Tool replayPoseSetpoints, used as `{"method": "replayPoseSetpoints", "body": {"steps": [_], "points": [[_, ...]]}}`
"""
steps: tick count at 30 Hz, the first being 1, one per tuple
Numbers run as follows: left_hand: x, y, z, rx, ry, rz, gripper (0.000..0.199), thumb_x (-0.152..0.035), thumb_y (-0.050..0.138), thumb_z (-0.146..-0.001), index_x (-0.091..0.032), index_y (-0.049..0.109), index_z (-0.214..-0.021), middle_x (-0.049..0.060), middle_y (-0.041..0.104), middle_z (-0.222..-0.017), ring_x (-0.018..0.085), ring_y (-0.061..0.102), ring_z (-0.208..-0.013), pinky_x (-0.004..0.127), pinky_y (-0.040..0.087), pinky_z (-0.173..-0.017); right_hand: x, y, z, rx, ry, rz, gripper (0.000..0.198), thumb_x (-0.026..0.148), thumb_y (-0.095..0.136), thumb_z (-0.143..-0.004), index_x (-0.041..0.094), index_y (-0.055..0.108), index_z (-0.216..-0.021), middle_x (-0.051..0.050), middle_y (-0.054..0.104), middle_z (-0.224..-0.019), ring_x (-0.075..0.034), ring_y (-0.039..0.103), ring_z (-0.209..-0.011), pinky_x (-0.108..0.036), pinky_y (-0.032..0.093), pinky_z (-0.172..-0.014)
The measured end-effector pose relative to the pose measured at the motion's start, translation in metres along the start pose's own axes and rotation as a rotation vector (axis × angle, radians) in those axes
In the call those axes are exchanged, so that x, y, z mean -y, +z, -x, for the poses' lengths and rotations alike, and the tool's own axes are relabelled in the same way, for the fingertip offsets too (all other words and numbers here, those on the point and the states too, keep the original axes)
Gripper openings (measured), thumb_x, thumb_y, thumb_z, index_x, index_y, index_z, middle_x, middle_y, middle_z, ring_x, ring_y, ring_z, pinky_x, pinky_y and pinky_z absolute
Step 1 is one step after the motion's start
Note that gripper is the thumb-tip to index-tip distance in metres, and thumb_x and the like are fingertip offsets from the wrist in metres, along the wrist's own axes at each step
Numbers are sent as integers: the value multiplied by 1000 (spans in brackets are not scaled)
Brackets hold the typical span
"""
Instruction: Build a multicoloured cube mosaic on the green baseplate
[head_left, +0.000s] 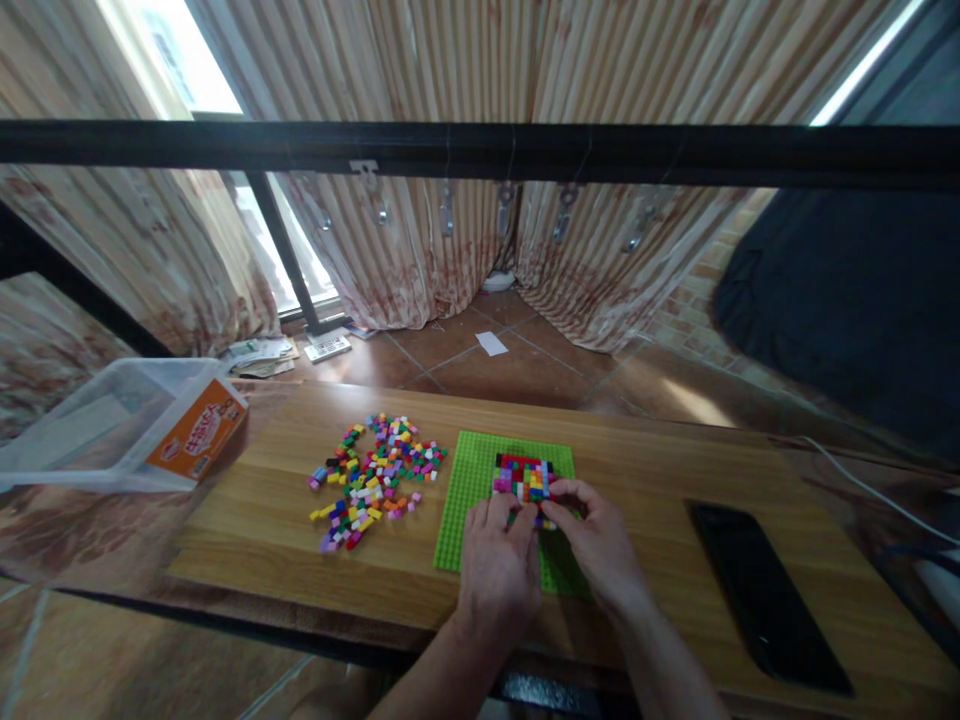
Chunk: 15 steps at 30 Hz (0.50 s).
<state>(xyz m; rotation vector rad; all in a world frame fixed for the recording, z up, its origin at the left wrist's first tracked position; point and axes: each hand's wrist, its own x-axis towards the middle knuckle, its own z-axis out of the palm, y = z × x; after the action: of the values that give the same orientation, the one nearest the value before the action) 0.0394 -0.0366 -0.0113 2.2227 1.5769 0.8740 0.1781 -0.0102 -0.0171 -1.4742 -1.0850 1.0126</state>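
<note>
A green studded baseplate (459, 500) lies on the wooden board, with a block of colourful toy bricks (525, 475) built up on its right half. My left hand (501, 560) rests over the plate's lower middle, its curled fingers gripping the near left side of the brick block. From the right, my right hand (600, 535) closes thumb and fingers on the block's near right corner. Both sets of fingertips almost meet there and cover the front of the block. Whether a loose brick is pinched between them is hidden.
Many loose toy bricks (379, 470) lie scattered left of the baseplate on the wooden board (270, 500). A clear plastic bin (150, 470) with an orange label stands at the far left. A black phone-like slab (765, 595) lies at right. A dark bar (480, 152) crosses beyond.
</note>
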Motion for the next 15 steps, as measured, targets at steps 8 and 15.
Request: {"method": "replayPoseSetpoints", "body": {"steps": [8,15], "points": [[-1,2,1,36,-11,-21,32,-20,49,-90,-17,67,-117,12,64,-111,27,57,-96,43,47,-84,3,2,0,-17,-18,32,22,38,71,-67,21,68,-81,-4,72,-82,-22,66,-80,-39,52,-81],[1,3,1,19,14,-75,31,-20,50,-90,-17,67,-116,12,66,-109,26,59,-94,42,46,-82,4,1,0,-13,-50,78,19,36,69,-69,21,68,-82,-5,73,-84,-22,67,-81,-37,53,-80]]}}
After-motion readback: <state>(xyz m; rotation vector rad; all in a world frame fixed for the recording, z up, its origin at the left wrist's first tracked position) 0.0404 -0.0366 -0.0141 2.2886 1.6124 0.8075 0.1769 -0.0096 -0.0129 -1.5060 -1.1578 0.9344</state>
